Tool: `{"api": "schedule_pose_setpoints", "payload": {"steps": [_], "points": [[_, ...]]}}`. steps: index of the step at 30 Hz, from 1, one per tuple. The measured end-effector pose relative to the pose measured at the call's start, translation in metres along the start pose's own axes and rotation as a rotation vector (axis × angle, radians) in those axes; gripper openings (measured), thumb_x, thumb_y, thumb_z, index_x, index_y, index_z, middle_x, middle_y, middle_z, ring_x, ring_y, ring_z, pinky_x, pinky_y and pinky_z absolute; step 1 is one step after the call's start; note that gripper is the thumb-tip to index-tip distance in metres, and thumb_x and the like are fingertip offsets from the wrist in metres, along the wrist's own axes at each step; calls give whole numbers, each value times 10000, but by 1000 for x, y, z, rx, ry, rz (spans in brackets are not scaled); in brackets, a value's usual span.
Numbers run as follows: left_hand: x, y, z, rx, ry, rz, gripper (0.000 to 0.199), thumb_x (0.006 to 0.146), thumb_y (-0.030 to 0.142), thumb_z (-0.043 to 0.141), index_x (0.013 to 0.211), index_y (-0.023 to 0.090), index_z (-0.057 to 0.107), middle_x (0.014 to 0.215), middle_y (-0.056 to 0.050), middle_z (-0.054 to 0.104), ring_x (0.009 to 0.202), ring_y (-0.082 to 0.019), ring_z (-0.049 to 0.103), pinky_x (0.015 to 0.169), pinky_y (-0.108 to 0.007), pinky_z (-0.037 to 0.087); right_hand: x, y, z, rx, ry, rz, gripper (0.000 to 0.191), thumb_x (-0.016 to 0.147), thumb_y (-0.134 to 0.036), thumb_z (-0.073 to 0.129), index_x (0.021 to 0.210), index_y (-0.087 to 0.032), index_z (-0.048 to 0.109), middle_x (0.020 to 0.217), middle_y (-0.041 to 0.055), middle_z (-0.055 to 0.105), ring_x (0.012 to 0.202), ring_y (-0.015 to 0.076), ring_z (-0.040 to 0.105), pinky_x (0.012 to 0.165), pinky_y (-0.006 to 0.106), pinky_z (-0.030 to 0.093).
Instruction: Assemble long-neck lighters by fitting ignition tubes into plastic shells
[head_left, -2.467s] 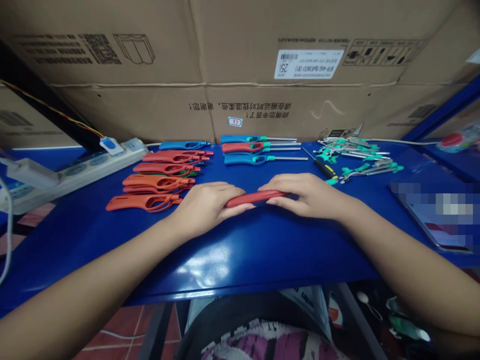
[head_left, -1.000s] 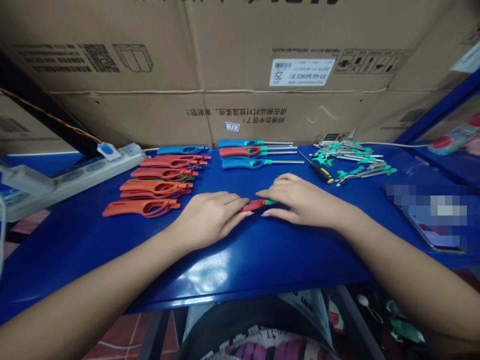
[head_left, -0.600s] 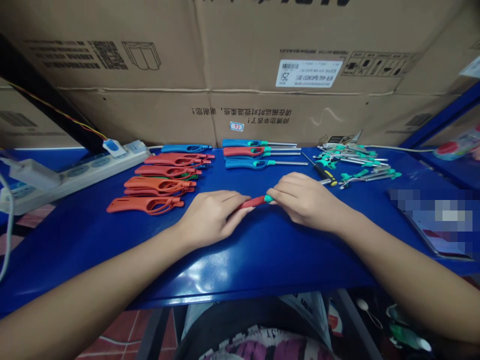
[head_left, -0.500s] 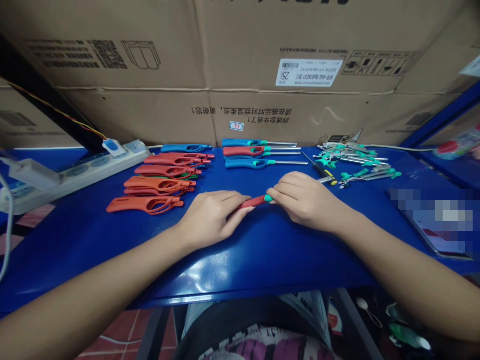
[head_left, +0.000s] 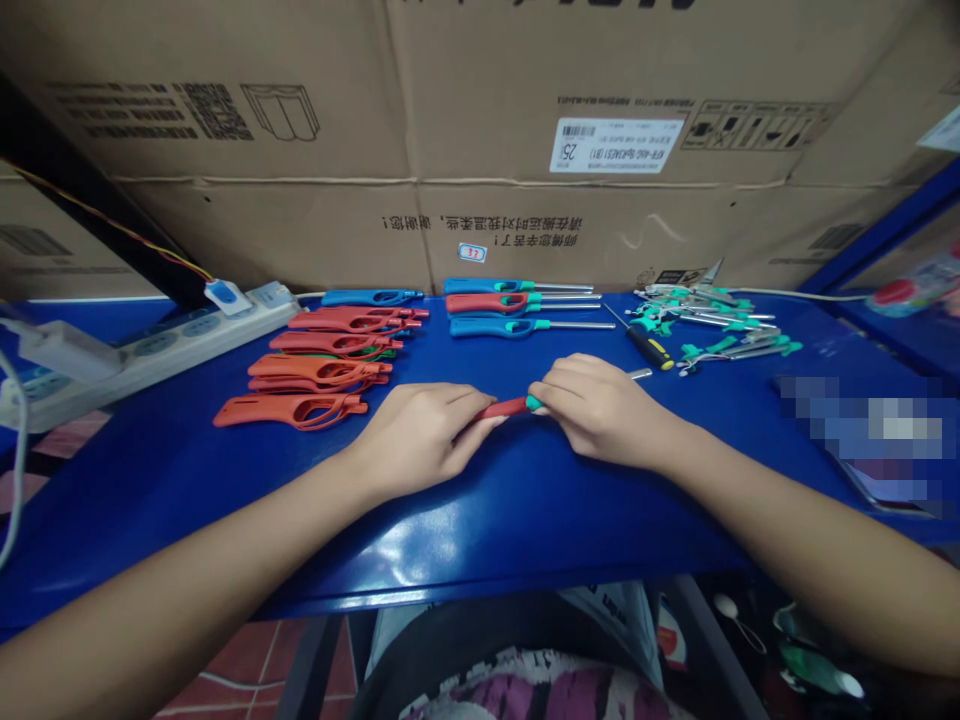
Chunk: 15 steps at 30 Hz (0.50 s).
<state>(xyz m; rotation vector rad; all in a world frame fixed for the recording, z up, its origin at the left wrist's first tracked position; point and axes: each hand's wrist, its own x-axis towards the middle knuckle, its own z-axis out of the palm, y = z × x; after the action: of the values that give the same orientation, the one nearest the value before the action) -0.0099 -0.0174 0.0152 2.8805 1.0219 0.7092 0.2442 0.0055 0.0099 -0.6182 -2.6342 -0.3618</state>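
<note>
Between my two hands lies a red gas lighter (head_left: 507,408) with a green collar, held just above the blue table. My left hand (head_left: 427,430) is closed around its red handle. My right hand (head_left: 600,410) grips the green collar and the metal tube, whose tip pokes out past the fingers; most of the tube is hidden. Beyond my left hand are several red, orange and blue lighter handles (head_left: 289,408) without tubes. Behind my hands lie 3 lighters with tubes fitted, among them a blue lighter (head_left: 491,327).
A heap of metal tubes with green parts (head_left: 739,350) lies at the back right, beside a black and yellow screwdriver (head_left: 651,347). A white power strip (head_left: 180,345) runs along the left. A cardboard box (head_left: 315,220) stands behind the blue table (head_left: 480,540). A phone-like object (head_left: 862,470) lies right.
My right hand has shifted slightly toward me and to the left, with the tube tip lowering. The screwdriver's handle is now less covered. My left hand has hardly moved.
</note>
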Motion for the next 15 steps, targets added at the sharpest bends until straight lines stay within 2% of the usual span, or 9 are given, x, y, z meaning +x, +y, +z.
{"api": "schedule_pose_setpoints", "payload": {"steps": [9,15], "points": [[-2,0,7,-20,-91,-19,330,1043,348,443,1012,171,720,908,-71,767,803,-213,736,688,-301,522,-2,-3,3,155,-120,95,251,988,-173,464,945,-116,705,787,100,685,722,195,558,718,327,426],[-1,0,7,-54,-62,-40,297,1032,317,459,994,169,713,873,-64,754,750,-187,711,653,-275,495,-4,-2,6,49,-42,31,257,984,-127,446,995,-89,700,801,125,670,774,219,561,734,356,430]]}}
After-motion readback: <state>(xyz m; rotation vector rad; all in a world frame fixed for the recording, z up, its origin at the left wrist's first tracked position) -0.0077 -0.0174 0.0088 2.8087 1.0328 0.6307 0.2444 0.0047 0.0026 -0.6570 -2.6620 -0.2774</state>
